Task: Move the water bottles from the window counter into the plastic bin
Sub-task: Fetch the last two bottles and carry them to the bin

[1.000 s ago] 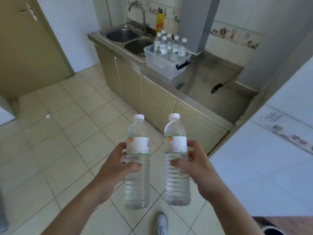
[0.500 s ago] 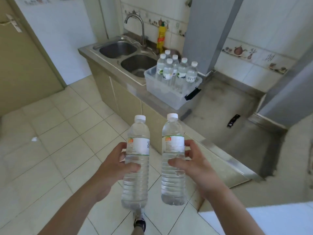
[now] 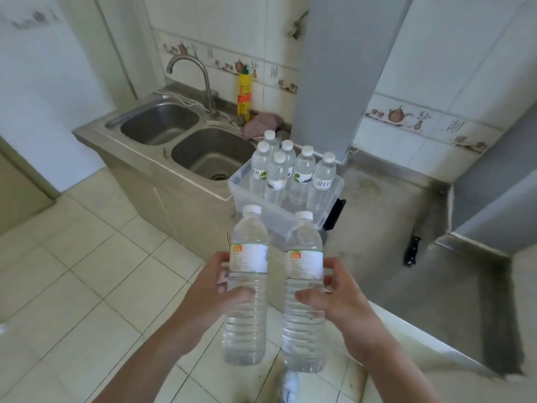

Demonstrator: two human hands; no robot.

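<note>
My left hand [image 3: 213,289] grips a clear water bottle [image 3: 247,309] around its middle, upright, white cap on top. A second water bottle [image 3: 303,315] stands upright in my right hand [image 3: 337,298], held the same way. Both are in front of my chest, above the floor and short of the counter edge. Ahead, a clear plastic bin [image 3: 261,212] rests on the steel counter beside the sink, with several capped bottles [image 3: 290,174] standing in its far half. Its near half holds nothing.
A double steel sink [image 3: 186,141] with a tall tap [image 3: 200,80] lies left of the bin. A yellow bottle [image 3: 243,93] and a pink cloth [image 3: 261,125] sit behind it. A grey pillar [image 3: 340,68] rises behind the bin. A dark knife [image 3: 412,251] lies on the counter [image 3: 392,228] to the right.
The counter, sink and bin have come closer and now fill the middle of the view. Both hands keep the same grip on the two bottles.
</note>
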